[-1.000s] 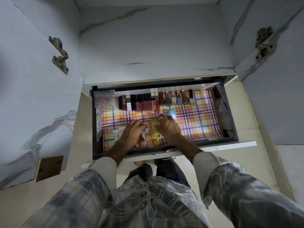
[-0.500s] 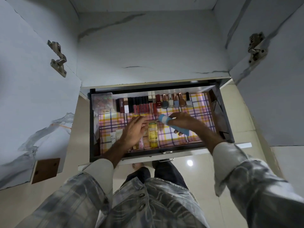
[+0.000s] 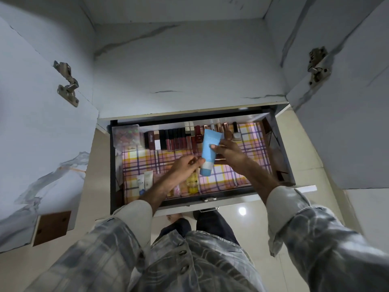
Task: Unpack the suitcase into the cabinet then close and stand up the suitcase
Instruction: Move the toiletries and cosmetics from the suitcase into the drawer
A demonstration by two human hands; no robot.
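Right hand: the right hand (image 3: 229, 151) pinches a light blue plastic tube (image 3: 209, 151), thumb on its front, cap end pointing down.
Left hand: the left hand (image 3: 186, 166) has its fingers curled at the tube's cap; whether they grip it, I cannot tell.
Tube: held above the middle of the open dark-walled drawer (image 3: 113, 165).
Drawer back edge: a row of lipsticks and nail polish bottles (image 3: 181, 138).
Front edge: a yellow bottle (image 3: 193, 183) and a white tube (image 3: 148, 180) on the checked liner (image 3: 233, 175).
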